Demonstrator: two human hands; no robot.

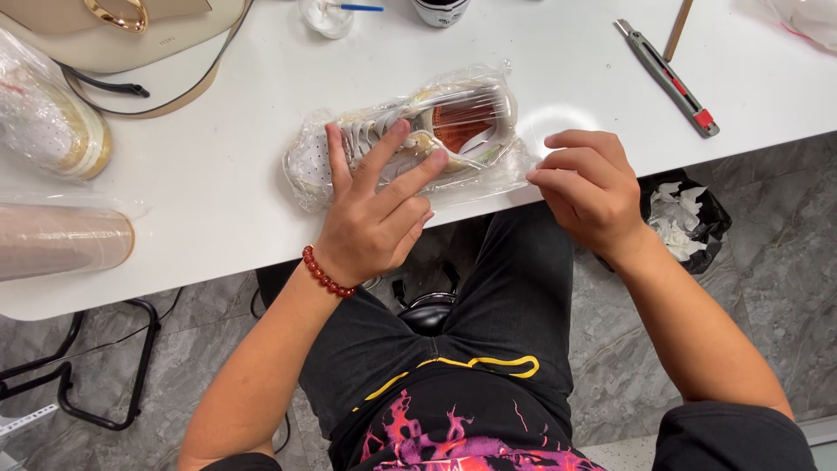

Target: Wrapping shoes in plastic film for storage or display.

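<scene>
A white and tan sneaker wrapped in clear plastic (pixel 453 122) lies on its side near the front edge of the white table (pixel 218 174). My left hand (pixel 375 209), with a red bead bracelet on the wrist, rests flat on the wrapped sneaker with fingers spread across the toe and laces. At the heel end, my right hand (pixel 588 187) has its fingers curled and pinches the loose edge of the clear plastic.
Another wrapped sneaker (pixel 48 118) and a roll of clear film (pixel 61 240) lie at the left. A beige handbag (pixel 131 35) sits at the back left, a utility knife (pixel 667 74) at the back right. A black-lined waste bin (pixel 684 218) stands under the table's right side.
</scene>
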